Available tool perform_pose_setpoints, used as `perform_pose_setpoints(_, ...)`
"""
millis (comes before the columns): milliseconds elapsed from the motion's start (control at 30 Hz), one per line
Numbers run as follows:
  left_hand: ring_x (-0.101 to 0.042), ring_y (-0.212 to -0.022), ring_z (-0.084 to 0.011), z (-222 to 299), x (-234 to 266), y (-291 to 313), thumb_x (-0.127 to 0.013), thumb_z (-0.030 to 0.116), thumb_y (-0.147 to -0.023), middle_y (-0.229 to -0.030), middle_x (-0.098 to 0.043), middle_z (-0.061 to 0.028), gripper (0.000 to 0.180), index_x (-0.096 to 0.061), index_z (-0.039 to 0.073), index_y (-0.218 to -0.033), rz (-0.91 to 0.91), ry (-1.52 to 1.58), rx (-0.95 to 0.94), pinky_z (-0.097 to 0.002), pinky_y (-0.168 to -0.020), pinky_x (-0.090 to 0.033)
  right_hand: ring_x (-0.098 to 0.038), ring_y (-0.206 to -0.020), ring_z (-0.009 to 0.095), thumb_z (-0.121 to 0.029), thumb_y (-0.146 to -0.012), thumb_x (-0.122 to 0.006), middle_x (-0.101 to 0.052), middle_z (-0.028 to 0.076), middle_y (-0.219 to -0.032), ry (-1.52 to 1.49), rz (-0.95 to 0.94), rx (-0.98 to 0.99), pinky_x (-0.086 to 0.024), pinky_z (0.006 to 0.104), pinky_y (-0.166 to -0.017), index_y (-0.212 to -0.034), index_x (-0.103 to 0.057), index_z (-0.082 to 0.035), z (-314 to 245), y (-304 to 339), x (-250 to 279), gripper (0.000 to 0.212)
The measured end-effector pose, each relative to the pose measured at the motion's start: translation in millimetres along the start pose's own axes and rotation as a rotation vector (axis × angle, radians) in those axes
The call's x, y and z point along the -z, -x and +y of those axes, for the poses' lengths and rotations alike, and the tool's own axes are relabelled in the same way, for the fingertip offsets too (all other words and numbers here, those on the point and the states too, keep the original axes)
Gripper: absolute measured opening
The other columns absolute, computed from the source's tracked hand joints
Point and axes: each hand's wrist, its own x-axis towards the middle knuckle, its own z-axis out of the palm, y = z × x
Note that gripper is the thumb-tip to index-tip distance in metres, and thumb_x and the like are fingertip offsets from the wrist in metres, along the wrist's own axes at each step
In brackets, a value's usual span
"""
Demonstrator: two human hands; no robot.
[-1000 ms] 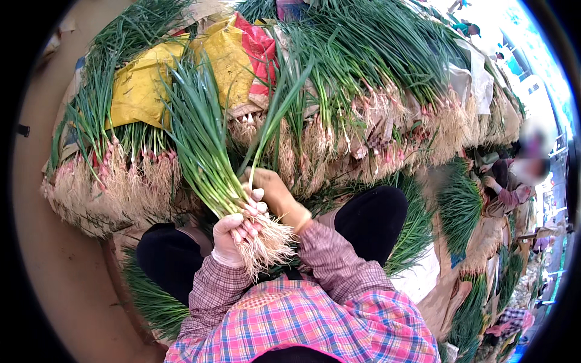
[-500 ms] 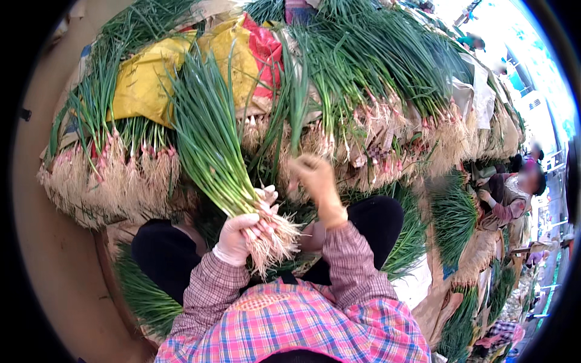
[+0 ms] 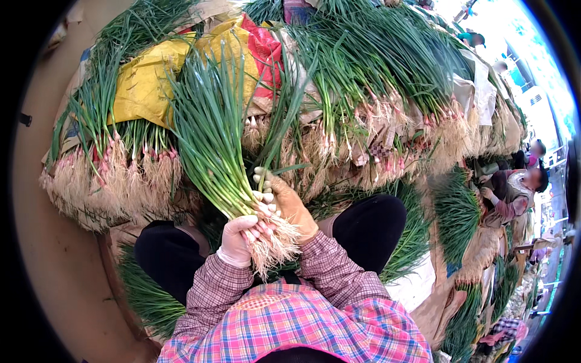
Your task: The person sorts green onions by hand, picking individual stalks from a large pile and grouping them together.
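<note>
My left hand (image 3: 237, 241), in a pale glove, is closed around a thick bunch of green onions (image 3: 213, 154) just above the roots. The long leaves point up and away from me, and the pinkish bulbs and pale, stringy roots (image 3: 272, 245) hang toward my lap. At the right side of the bunch is my right hand (image 3: 293, 209), in a tan glove with whitish fingertips. Its fingers curl in against the stems beside the left fingertips. Exactly how many stalks they grip is partly hidden.
Ahead lie heaped green onions (image 3: 369, 57), roots toward me, with a yellow sack (image 3: 142, 78) and a red sack (image 3: 264, 51) among them. More bunches (image 3: 145, 296) lie beside my folded legs. At the right, another person (image 3: 511, 193) sits by a green pile (image 3: 454, 209).
My right hand has come back left and inward to the bunch; half a second ago it was blurred and apart from it, by some upright leaves. The left hand has kept its hold.
</note>
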Motion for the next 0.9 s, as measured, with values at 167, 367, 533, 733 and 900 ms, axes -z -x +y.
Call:
perform_pose_setpoints(167, -0.052, -0.097, -0.023, 15.3, 9.2, -0.5, -0.063, 0.006, -0.065, -0.108, -0.046, -0.0114, 0.045, -0.046, 0.006, -0.107, -0.34, 0.096, -0.007, -0.0379, -0.085, -0.049, -0.056, -0.068, 0.006, -0.021, -0.086, -0.064, -0.063, 0.005, -0.082, 0.782, 0.269, 0.264, -0.047, 0.0161, -0.057, -0.101, -0.062, 0.0, -24.2, -17.9, 3.5, 0.026)
perform_pose_setpoints(367, -0.053, -0.098, -0.0223, 19.0, 4.5, -8.8, -0.063, 0.008, -0.069, -0.12, -0.049, -0.015, 0.059, -0.043, 0.005, -0.124, -0.322, 0.097, -0.145, -0.0379, -0.086, -0.049, -0.062, -0.068, 0.024, -0.02, -0.081, -0.066, -0.064, 0.009, -0.08, 2.229, 0.839, 0.805, -0.049, 0.0323, -0.061, -0.095, -0.062, -0.007, -83.4, -18.2, 34.2, 0.02)
perform_pose_setpoints(533, -0.05, -0.096, -0.0225, 7.6, 1.4, -2.4, -0.063, 0.008, -0.062, -0.102, -0.05, -0.0098, 0.083, -0.028, 0.004, -0.138, -0.183, 0.097, -0.063, -0.0329, -0.082, -0.047, -0.059, -0.066, 0.01, -0.014, -0.081, -0.065, -0.065, 0.003, -0.076, 1.277, 0.498, 0.613, -0.047, 0.0254, -0.06, -0.081, -0.065, -0.004, -87.7, 1.9, 6.5, 0.01)
perform_pose_setpoints(733, -0.049, -0.098, -0.0228, 5.4, -3.4, -7.9, -0.064, 0.009, -0.063, -0.103, -0.051, -0.0091, 0.066, -0.04, 0.001, -0.124, -0.122, -0.05, -0.101, -0.035, -0.088, -0.044, -0.06, -0.065, 0.015, -0.022, -0.089, -0.06, -0.065, 0.005, -0.087, 0.568, 0.272, 0.138, -0.048, 0.0231, -0.059, -0.094, -0.06, -0.007, -52.1, 3.3, 28.8, 0.016)
perform_pose_setpoints(900, -0.049, -0.1, -0.0225, 9.8, -2.2, -1.5, -0.063, 0.008, -0.063, -0.103, -0.05, -0.0089, 0.065, -0.04, 0.002, -0.125, -0.125, -0.029, -0.102, -0.0351, -0.09, -0.043, -0.057, -0.07, 0.017, -0.029, -0.085, -0.064, -0.062, 0.007, -0.087, 1.526, 0.623, 0.906, -0.045, 0.0287, -0.064, -0.094, -0.057, -0.002, -24.4, -23.1, 58.5, 0.029)
